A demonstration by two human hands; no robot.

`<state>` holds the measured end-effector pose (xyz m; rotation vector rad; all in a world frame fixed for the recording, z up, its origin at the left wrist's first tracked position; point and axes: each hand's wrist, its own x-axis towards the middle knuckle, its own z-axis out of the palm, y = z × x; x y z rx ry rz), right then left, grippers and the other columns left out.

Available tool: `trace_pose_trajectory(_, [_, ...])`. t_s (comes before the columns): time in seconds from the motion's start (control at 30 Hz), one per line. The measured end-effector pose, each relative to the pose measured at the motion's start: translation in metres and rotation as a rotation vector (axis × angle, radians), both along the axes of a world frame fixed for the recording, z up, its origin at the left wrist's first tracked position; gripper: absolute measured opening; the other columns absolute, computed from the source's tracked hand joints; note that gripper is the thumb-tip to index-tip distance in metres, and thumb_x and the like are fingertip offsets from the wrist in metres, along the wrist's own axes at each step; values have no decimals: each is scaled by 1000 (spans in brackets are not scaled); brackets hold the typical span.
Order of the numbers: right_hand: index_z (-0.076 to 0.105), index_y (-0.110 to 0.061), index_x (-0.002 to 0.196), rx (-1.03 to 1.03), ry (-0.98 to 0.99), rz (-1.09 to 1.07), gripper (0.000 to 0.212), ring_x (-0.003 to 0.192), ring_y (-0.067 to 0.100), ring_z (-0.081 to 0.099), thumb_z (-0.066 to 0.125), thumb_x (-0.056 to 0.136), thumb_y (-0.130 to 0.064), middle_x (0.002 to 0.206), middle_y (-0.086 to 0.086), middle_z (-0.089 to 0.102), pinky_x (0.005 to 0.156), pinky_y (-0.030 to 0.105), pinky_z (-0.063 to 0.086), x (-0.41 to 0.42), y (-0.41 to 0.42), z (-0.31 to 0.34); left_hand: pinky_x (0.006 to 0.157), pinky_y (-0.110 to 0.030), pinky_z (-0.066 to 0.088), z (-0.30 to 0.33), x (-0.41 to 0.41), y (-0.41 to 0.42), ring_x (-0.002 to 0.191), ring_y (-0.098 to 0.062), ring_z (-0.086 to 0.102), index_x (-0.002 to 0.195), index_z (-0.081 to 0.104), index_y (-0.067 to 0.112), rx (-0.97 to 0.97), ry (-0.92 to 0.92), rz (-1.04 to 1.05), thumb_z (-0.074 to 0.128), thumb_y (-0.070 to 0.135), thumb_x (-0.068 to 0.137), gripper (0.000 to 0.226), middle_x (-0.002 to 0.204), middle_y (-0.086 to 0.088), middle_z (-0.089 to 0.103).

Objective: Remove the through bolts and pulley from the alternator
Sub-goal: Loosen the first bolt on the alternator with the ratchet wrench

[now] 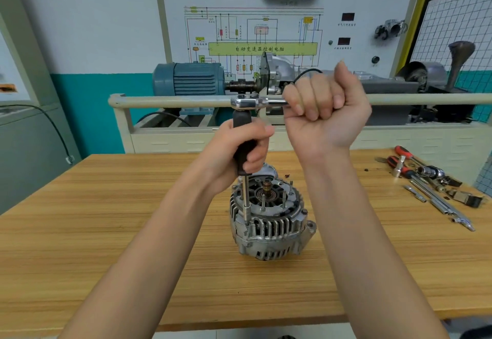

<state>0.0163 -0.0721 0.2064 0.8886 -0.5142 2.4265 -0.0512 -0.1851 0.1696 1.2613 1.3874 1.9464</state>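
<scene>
Head view: the alternator [269, 221] stands upright on the wooden workbench [106, 232], near the middle of the top, with its open rear face and central shaft end turned upward. Several thin studs rise from that face.

The left hand [239, 155] is wrapped around the black handle [243, 147] of a vertical driver, fingers curled fully about it. The driver's metal shaft [246, 200] runs straight down from the handle to a socket seated on a fastener at the left rim of the alternator housing. The hand sits directly above the alternator, clear of it; only the tool tip touches the housing.

The right hand [326, 109] is closed in a fist around the handle of a chrome ratchet [255, 103], which lies level, its head fitted on top of the black handle. This hand is higher than the left and to the right of the driver axis, well above the alternator.

Whether the pulley is fitted cannot be told; the underside of the alternator is hidden.

At the right edge of the workbench lies a group of loose tools [431, 184]: red-handled screwdrivers, sockets and extension bars. Behind the bench stands a training panel [253, 32] with a wiring diagram and a blue electric motor [189, 79].
</scene>
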Motion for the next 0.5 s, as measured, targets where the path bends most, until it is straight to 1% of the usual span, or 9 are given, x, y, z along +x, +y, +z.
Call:
trace_pose_trajectory(0.07, [32, -16, 36, -113, -38, 147, 48, 34, 10, 12, 42, 83, -14, 31, -4, 23, 39, 22, 22, -5, 8, 0, 35, -17, 23, 1, 1, 2, 30, -7, 25, 47, 42, 17, -41, -25, -54, 61, 16, 79, 37, 36, 6, 30])
trace_pose_trajectory(0.1, [32, -15, 36, -143, -42, 171, 47, 35, 10, 11, 42, 82, -14, 31, -4, 23, 39, 22, 21, -6, 9, 0, 35, -17, 20, 1, 2, 4, 29, -6, 23, 45, 41, 19, -53, -48, -59, 57, 15, 81, 39, 35, 7, 28])
trace_pose_trajectory(0.17, [33, -16, 36, -155, -48, 115, 47, 32, 10, 16, 43, 81, -14, 31, -4, 23, 39, 21, 21, -6, 7, 0, 34, -16, 17, 1, 4, 7, 29, -5, 20, 44, 39, 20, -44, -89, -19, 54, 14, 84, 43, 35, 8, 26])
trace_pose_trajectory(0.2, [33, -16, 36, -139, -45, 54, 47, 31, 10, 19, 43, 81, -14, 32, -4, 23, 39, 21, 22, -4, 5, -1, 34, -15, 16, 1, 4, 9, 29, -5, 19, 44, 37, 21, -25, -96, 32, 53, 12, 86, 46, 36, 9, 25])
trace_pose_trajectory(0.27, [33, -18, 36, -51, -4, -99, 48, 33, 11, 18, 43, 83, -13, 33, -4, 24, 40, 22, 23, 1, -3, -4, 35, -13, 17, 0, 6, 12, 30, -6, 17, 45, 35, 21, 17, -99, 167, 50, 5, 91, 51, 37, 8, 24])
trace_pose_trajectory(0.37, [28, -20, 43, 129, 151, -403, 49, 36, 12, 18, 41, 86, -3, 35, -4, 27, 45, 25, 20, 4, -24, -8, 36, -13, 17, -2, 10, 18, 32, -7, 16, 48, 32, 21, 52, -96, 355, 50, 2, 90, 49, 39, 7, 23])
trace_pose_trajectory(0.43, [29, -20, 45, 182, 195, -599, 46, 37, 9, 23, 39, 84, 3, 38, -4, 30, 48, 25, 20, 5, -38, -11, 36, -13, 17, -3, 12, 20, 32, -7, 16, 49, 33, 20, 60, -81, 421, 51, 1, 88, 47, 40, 7, 24])
trace_pose_trajectory(0.5, [27, -18, 46, 200, 205, -670, 45, 38, 8, 26, 40, 83, 4, 38, -5, 31, 50, 24, 21, 4, -45, -12, 36, -13, 18, -3, 11, 18, 32, -7, 17, 49, 34, 20, 57, -75, 420, 52, 2, 88, 47, 40, 7, 25])
